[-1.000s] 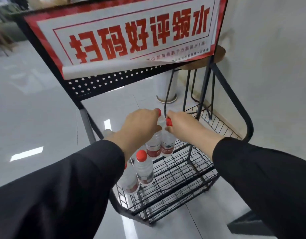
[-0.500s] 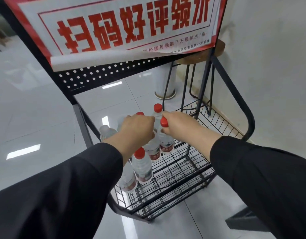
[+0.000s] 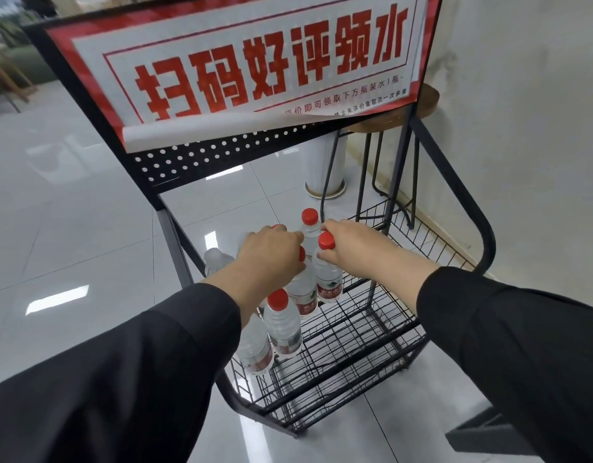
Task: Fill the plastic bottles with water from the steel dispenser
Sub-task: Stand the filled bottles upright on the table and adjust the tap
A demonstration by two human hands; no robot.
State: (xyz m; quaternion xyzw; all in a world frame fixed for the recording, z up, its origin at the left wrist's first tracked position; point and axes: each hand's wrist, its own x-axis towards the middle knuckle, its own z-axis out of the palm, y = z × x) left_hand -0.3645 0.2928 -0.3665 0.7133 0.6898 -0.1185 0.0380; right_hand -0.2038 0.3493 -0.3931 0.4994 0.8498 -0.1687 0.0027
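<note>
Collection step: right hand [image 3: 351,245] grasps a bottle [image 3: 328,275] by its neck; left hand [image 3: 271,259] clenched over another bottle [image 3: 301,295] in the wire rack [image 3: 371,355]. Next: lift clear; dispenser unseen.

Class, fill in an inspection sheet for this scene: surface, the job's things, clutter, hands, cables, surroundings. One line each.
Surface: black wire rack, right part bare.
Job's things: red-capped bottles upright at the rack's left; no dispenser seen.
Clutter: nothing seen.
Hands: left hand over a bottle top, grip hidden; right hand gripping the neck of a bottle.
Cables: nothing seen.
Surroundings: red and white sign above on a perforated panel; glossy tiled floor; stool and white wall behind.
</note>
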